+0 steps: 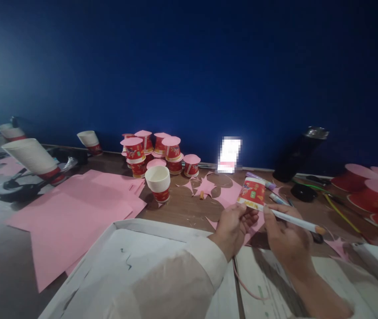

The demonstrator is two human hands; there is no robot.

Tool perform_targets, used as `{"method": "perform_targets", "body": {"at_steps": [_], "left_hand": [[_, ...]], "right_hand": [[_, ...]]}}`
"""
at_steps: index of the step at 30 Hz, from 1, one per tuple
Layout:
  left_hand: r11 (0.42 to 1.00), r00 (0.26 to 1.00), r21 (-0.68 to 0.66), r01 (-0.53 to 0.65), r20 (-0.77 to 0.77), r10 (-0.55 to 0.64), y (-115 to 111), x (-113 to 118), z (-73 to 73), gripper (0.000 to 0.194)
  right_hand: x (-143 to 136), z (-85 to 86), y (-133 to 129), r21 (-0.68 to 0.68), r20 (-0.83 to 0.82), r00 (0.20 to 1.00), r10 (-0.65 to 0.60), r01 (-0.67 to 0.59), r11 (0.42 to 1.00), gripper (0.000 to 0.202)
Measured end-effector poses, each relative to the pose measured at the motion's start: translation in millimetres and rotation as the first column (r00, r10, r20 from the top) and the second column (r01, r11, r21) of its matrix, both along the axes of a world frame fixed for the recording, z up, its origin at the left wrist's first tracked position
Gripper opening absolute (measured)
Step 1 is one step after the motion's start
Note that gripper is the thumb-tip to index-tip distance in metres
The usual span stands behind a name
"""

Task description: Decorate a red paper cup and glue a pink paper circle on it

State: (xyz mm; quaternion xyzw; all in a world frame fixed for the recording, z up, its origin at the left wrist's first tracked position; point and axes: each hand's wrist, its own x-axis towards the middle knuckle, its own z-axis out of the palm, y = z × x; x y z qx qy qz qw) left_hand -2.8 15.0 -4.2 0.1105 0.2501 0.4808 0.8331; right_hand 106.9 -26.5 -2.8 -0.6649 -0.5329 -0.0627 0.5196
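Observation:
Between my hands is a small red printed paper cup (252, 190), bottom up and slightly tilted. My left hand (232, 228) is closed on its rim from below, at the left. In my right hand (290, 237) is a white pen-like stick (295, 219) with an orange-brown end pointing right. The stick's other end is by the cup's rim, partly hidden by my right fingers, so I cannot tell whether it touches. Pink paper scraps (229, 192) lie just behind the cup.
Stacked cups (172, 153) with pink discs stand at the back; more red cups (361, 179) are on the right. Left are pink sheets (86, 212), a cup stack (159, 179) and scissors (13, 190). A black bottle (298, 155) stands behind. A white box lid (136, 248) lies in front.

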Motion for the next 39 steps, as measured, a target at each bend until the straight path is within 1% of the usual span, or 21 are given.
{"method": "perform_targets", "body": {"at_steps": [2,6,9,11,13,14,15,17,19,21,22,25,28,30,31,33,35,37,39], "left_hand": [[1.000,1.000,0.002,0.004,-0.003,-0.004,0.1,0.1,0.3,0.008],[1.000,1.000,0.000,-0.003,-0.001,0.003,-0.1,0.4,0.5,0.015],[1.000,0.999,-0.011,-0.016,0.039,0.016,-0.5,0.7,-0.8,0.014],[1.000,0.998,-0.025,-0.018,0.065,0.020,-0.6,0.5,-2.1,0.015],[0.999,0.996,-0.042,0.010,0.086,-0.006,-0.8,-0.7,-2.8,0.017],[0.998,0.995,-0.053,0.038,0.098,-0.033,-0.9,-1.5,-2.8,0.019],[0.996,0.992,-0.066,0.065,0.113,-0.058,-1.1,-2.5,-2.5,0.020],[0.991,0.985,-0.078,0.107,0.144,-0.095,-1.8,-4.4,-1.2,0.020],[0.990,0.981,-0.073,0.122,0.159,-0.109,-3.0,-5.8,0.6,0.019],[0.988,0.980,-0.068,0.141,0.149,-0.129,-4.7,-6.4,2.5,0.017],[0.985,0.980,-0.070,0.155,0.139,-0.144,-5.5,-6.4,3.4,0.016],[0.980,0.979,-0.082,0.181,0.113,-0.172,-7.3,-6.3,5.7,0.017],[0.980,0.982,-0.092,0.177,0.082,-0.170,-7.8,-5.9,7.4,0.018],[0.981,0.984,-0.085,0.173,0.052,-0.169,-8.3,-5.2,7.7,0.020],[0.983,0.985,-0.072,0.169,0.036,-0.167,-8.8,-4.8,7.5,0.019],[0.986,0.986,-0.016,0.165,0.008,-0.164,-10.5,-3.6,6.2,0.016],[0.982,0.984,0.068,0.178,-0.018,-0.177,-12.8,-2.4,4.3,0.017],[0.965,0.976,0.146,0.218,-0.053,-0.213,-14.8,-1.4,2.2,0.027],[0.953,0.970,0.183,0.242,-0.085,-0.230,-15.7,-0.5,0.4,0.034]], "right_hand": [[-0.5,-0.4,0.3,0.004,-0.004,1.000,-0.015,0.015,1.000,0.030],[-2.1,1.7,-1.1,-0.014,-0.019,1.000,0.005,-0.006,1.000,0.030],[-1.7,6.7,-3.4,0.044,-0.054,0.998,0.006,-0.003,0.999,0.031],[1.3,9.0,-3.4,0.044,-0.122,0.992,-0.033,0.039,0.998,0.033],[6.0,9.2,-0.7,0.008,-0.274,0.959,-0.074,0.079,0.997,0.036],[8.2,8.5,1.7,0.011,-0.383,0.922,-0.051,0.060,0.998,0.037],[10.1,7.8,4.5,0.039,-0.509,0.861,-0.009,0.033,0.999,0.040],[11.7,7.3,10.5,0.074,-0.720,0.689,0.089,-0.051,0.996,0.051],[10.0,8.9,14.9,0.085,-0.849,0.504,0.158,-0.164,0.983,0.056],[5.8,12.1,16.4,0.115,-0.881,0.419,0.218,-0.258,0.959,0.055],[3.4,13.6,16.2,0.136,-0.886,0.392,0.249,-0.294,0.946,0.055],[-1.7,15.1,14.5,0.184,-0.897,0.326,0.299,-0.341,0.922,0.057],[-0.7,10.4,15.0,0.166,-0.902,0.332,0.274,-0.319,0.933,0.058],[3.0,5.1,16.0,0.152,-0.892,0.365,0.267,-0.315,0.937,0.056],[5.3,2.5,16.2,0.139,-0.879,0.399,0.262,-0.312,0.940,0.054],[9.2,-1.2,15.6,0.086,-0.835,0.498,0.235,-0.304,0.949,0.051],[11.0,-2.7,14.2,0.008,-0.786,0.594,0.172,-0.268,0.963,0.053],[10.7,-3.1,13.4,-0.031,-0.753,0.647,0.119,-0.217,0.976,0.058],[10.2,-3.9,14.2,-0.028,-0.735,0.669,0.115,-0.199,0.980,0.064]]}}
